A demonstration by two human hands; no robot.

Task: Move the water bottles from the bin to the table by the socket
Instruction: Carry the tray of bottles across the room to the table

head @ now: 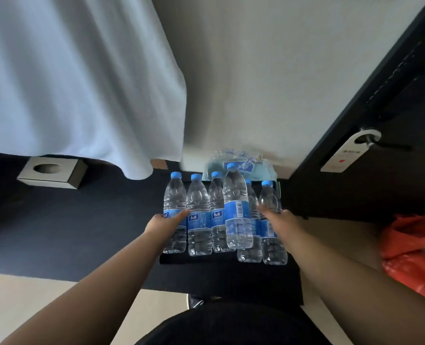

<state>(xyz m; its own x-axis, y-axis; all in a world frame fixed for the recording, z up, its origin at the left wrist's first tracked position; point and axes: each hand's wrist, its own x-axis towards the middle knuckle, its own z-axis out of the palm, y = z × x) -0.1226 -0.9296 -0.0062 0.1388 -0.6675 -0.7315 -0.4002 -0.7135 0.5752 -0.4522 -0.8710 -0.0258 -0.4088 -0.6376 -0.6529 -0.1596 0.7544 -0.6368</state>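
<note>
Looking down from the head camera, six clear water bottles with blue caps and blue labels stand upright in a tight group on a black tray, which rests on a dark table. Five bottles form a row running left to right; the sixth bottle stands forward of the row near its middle and appears taller in the frame. The left hand reaches in from the lower left and lies against the label band of the leftmost bottle; its fingers are curled partway round the front of that bottle, with the fingertips reaching the seam between it and the second bottle. Whether the grip is fully closed cannot be determined, since the far side of the hand is hidden. The right hand reaches in from the lower right and sits at the rightmost bottle, level with the shoulder above the label; this hand is motion-blurred, so its finger spread and contact cannot be resolved. Behind the row, a crumpled clear plastic wrap lies against the wall. A grey tissue box sits on the table well to the left, below a white curtain. A dark door with a hanging door tag stands to the right, and a red plastic bag lies at the lower right.
</note>
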